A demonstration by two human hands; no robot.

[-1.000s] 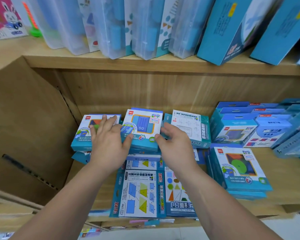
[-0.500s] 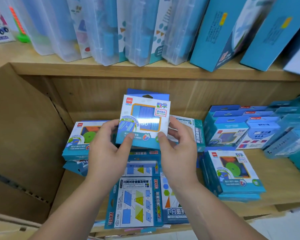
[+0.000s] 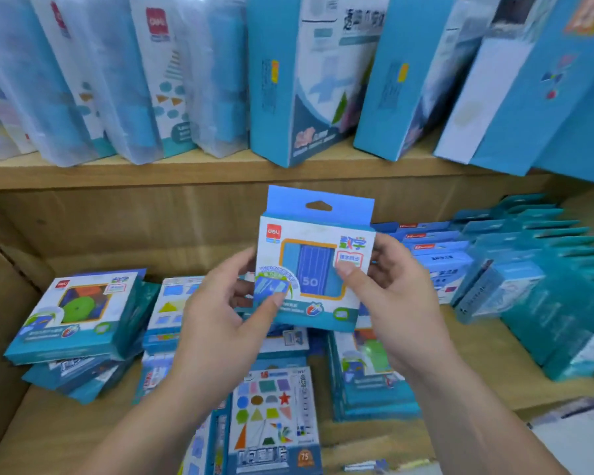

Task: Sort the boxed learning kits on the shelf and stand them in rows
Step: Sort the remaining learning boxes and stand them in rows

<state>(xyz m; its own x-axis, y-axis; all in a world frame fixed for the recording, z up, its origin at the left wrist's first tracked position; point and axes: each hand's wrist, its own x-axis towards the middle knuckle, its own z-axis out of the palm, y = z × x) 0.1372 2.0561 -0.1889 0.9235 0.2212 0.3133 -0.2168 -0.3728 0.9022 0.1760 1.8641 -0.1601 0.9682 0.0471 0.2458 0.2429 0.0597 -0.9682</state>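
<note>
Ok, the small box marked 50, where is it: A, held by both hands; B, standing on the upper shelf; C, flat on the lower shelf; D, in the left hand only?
A: the left hand pinches the lower left corner of the box marked 50 and the right hand pinches its right edge.

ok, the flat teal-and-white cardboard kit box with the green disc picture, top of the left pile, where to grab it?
Grip the teal-and-white green-disc kit box across its left and right edges, coming from above. It lies flat, face up, topmost on its pile with nothing on it, so both edges look free. The left hand and right hand hold the white-and-blue '50' box.
</note>
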